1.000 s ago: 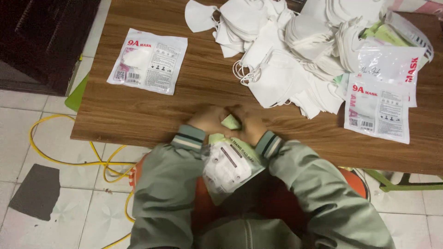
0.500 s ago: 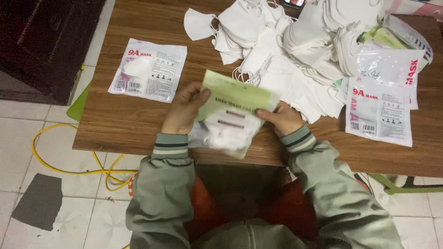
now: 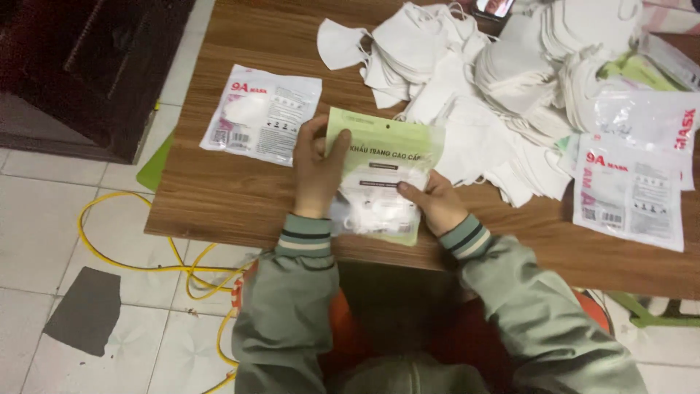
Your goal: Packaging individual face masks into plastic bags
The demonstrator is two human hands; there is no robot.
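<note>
The left hand [image 3: 319,171] covers the left edge of the green pouch [image 3: 385,169], and its palm side is hidden. The mask heap [image 3: 503,80] and a dark gadget [image 3: 494,7] run off the top edge.

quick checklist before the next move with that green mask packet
1. Left hand grips the green packet at its upper left edge: ok.
2. Right hand steadies its lower right side: ok.
3. Packet lies flat on the table: cannot tell.
4. Mask visible inside the packet: ok.
5. Packet mouth sealed: cannot tell.
6. Pile of loose masks sits apart from the hands: ok.
</note>
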